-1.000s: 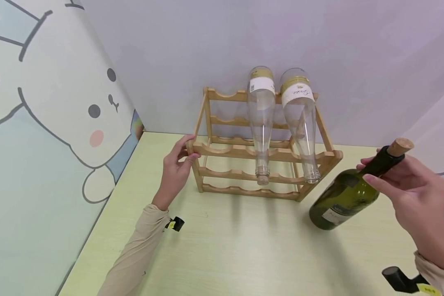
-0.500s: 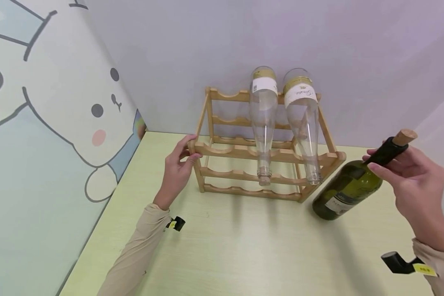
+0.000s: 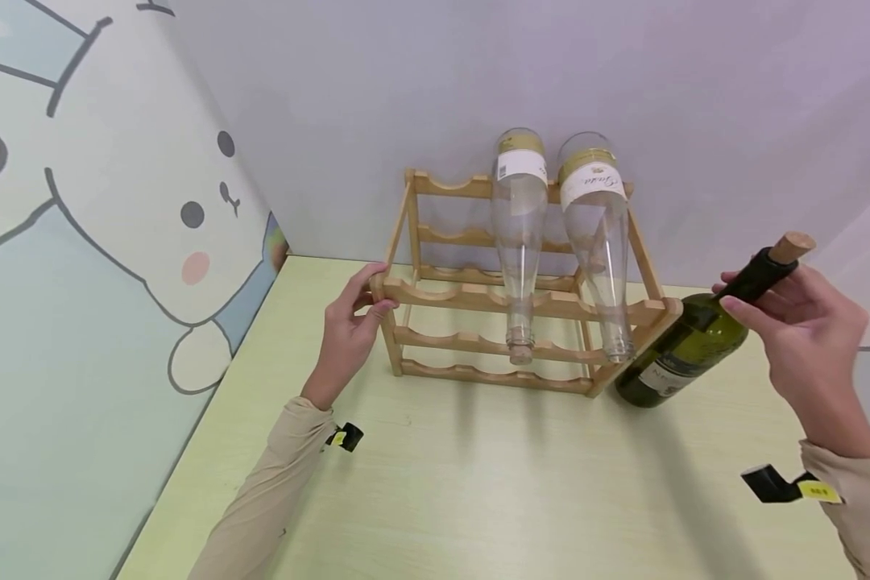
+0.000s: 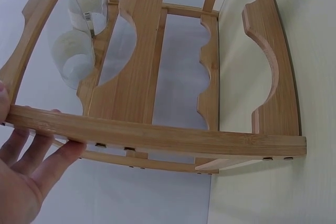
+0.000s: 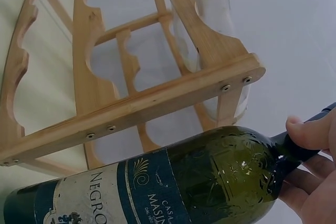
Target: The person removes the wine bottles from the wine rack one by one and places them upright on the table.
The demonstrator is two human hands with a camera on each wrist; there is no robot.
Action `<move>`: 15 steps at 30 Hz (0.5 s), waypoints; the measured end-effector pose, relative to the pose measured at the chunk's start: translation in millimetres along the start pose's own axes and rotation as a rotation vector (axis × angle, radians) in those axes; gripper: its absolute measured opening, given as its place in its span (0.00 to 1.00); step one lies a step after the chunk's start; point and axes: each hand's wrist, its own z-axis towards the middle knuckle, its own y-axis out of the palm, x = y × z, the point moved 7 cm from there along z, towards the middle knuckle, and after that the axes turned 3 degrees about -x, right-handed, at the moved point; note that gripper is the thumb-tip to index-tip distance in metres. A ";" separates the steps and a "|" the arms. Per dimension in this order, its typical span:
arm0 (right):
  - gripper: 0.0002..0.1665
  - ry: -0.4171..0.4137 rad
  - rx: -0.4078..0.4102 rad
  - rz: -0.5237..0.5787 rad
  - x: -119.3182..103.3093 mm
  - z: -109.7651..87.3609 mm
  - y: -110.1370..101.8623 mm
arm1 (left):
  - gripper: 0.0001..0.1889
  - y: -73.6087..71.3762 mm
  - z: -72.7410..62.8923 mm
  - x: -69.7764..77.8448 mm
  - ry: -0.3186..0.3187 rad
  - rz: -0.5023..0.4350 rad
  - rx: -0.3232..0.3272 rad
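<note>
Head | left hand (image 3: 345,329) grips rack (image 3: 438,296) | right hand (image 3: 812,326) holds bottle (image 3: 699,334) beside rack | we should steady rack, avoid knocks

Table (image 3: 435,483): we see bright, even light with a faint glare towards its near middle.
Shadows (image 3: 698,499): we find soft streaks before the rack (image 3: 478,297) and a longer one starting by the base of the green bottle (image 3: 696,342).
Clear bottles (image 3: 519,229): we note thin lengthwise reflections.
Wall (image 3: 333,97): we record a violet tint at upper right.
Wrist views: we get dimmer light; small white highlights dot the green bottle.
Rail (image 4: 282,109): we observe lens bowing.
Label (image 5: 107,190): we read its large print in the right wrist view.
</note>
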 end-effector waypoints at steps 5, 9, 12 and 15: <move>0.26 -0.008 -0.009 -0.008 2.3 8.3 0.4 | 0.22 0.8 0.5 0.6 -0.006 -0.002 -0.006; 0.27 -0.014 -0.003 -0.011 4.5 14.5 0.1 | 0.21 0.5 0.4 0.2 -0.003 -0.008 -0.007; 0.28 -0.013 0.007 -0.006 7.3 18.1 -1.2 | 0.21 0.4 0.3 0.1 -0.003 -0.016 -0.011; 0.28 -0.012 0.014 0.013 10.8 21.5 -3.0 | 0.21 0.3 0.6 -0.3 -0.002 -0.024 -0.014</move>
